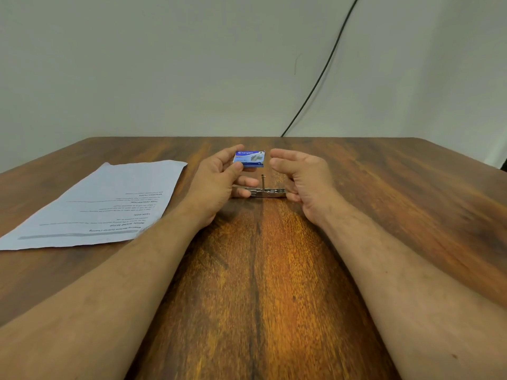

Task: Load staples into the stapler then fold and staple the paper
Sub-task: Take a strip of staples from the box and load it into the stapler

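Near the centre of the frame, the left hand (219, 176) pinches a small blue staple box (249, 159) between thumb and forefinger, lifting it clear of the wooden counter (258, 270). Its grip is clamped on the box's left end, which leaves the right end free, probably so the other hand can reach the flap or drawer there. The right hand (299, 176) hovers just beside that free end, with its upper fingers and thumb apart and holding nothing. That looks like the posture of a hand about to open the box. Its lower fingers curl down toward the right end of the stapler (264, 192); whether they touch it cannot be told.

The metal stapler lies flat on the counter directly below the box, between the two hands. A thin part (262, 182) stands upright from its middle, which suggests the magazine is already opened to take a strip. Holding the box right above it keeps the coming transfer short. The loading step appears under way, with no staples yet visible outside the box.

The printed paper (93, 207) lies flat and unfolded at the left of the frame, well apart from the hands, seemingly parked out of the way until the stapler is loaded. A black cable (321, 75) runs down the wall at upper right.
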